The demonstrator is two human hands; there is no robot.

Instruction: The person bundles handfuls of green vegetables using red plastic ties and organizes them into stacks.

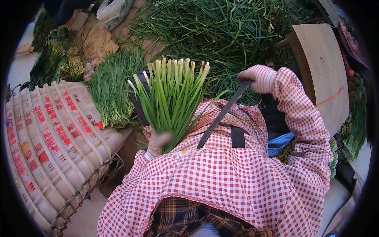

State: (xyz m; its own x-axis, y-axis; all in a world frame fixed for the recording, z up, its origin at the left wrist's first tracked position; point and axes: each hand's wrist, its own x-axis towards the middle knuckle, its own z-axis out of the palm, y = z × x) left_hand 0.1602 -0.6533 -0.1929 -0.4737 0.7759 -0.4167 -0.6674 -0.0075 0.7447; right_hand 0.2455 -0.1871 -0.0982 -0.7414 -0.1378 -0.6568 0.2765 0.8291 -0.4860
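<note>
My left hand (161, 140) is closed round the lower part of a bunch of garlic chives (169, 94), held in front of my body. The bunch fans out upward, its pale stem ends at the top and its green leaves toward my hand. To the right, my right hand (258, 78) is raised and closed on one end of a long, dark, flat strip (225, 112) that looks like a knife blade. The strip slants down to the left, its lower end against my checked smock (221, 173). Both wrists show striped cuffs; the fingers are partly hidden.
A large heap of loose green leaves (221, 31) covers the ground ahead. On the left a pale ribbed plastic basket (51, 134) lies tilted, with a chive bundle (116, 87) beside it. A curved beige panel (321, 71) stands at the right, near more bundles (355, 114).
</note>
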